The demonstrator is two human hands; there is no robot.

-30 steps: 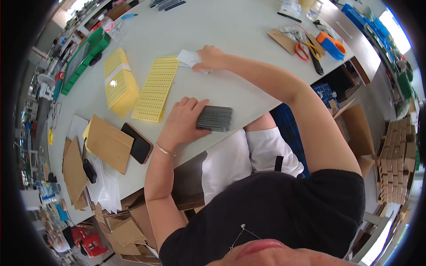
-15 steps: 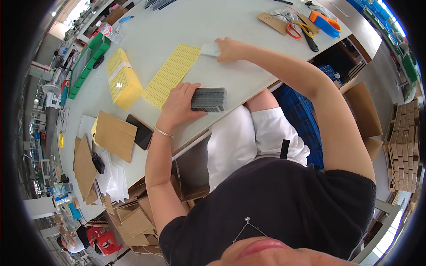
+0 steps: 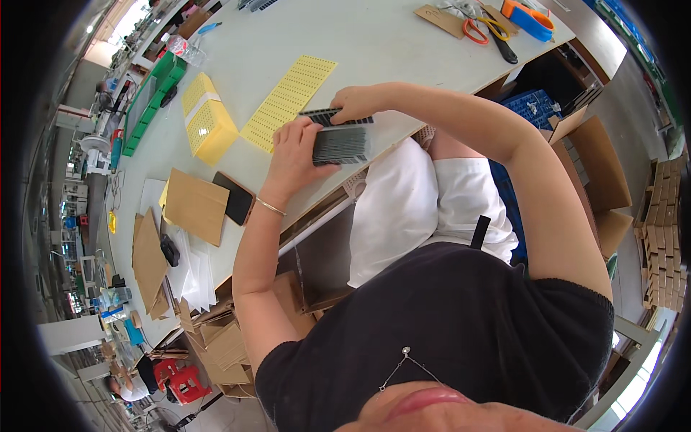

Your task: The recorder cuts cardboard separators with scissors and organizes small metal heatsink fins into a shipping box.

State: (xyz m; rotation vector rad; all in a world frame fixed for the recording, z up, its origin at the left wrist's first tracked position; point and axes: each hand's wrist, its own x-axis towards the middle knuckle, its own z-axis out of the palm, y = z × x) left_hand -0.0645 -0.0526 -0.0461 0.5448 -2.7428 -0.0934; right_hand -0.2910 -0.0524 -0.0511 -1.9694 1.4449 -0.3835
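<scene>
My left hand (image 3: 294, 160) is closed around the left end of a stack of thin dark grey plates (image 3: 341, 147), its fingers over the far side and thumb on the near side. Just beyond the stack, my right hand (image 3: 354, 104) grips a dark strip (image 3: 314, 116) with a row of lighter marks; its fingertips hide the strip's middle. A yellow sheet (image 3: 290, 99) printed with rows of small marks lies flat behind my left hand. Farther left stands a thick block of yellow sheets (image 3: 209, 119) with a white band around it.
A phone (image 3: 234, 198) and brown cardboard pieces (image 3: 196, 207) lie left of my left forearm. A green tray (image 3: 152, 101) stands at the far left. Scissors (image 3: 489, 30) and an orange tape roll (image 3: 529, 21) sit at the back right. An open carton (image 3: 601, 162) stands off the table's right.
My right hand has come back toward me from a whitish piece beyond the yellow sheet and now grips a dark strip behind the stack. My left hand stays on the stack. The view has shifted slightly.
</scene>
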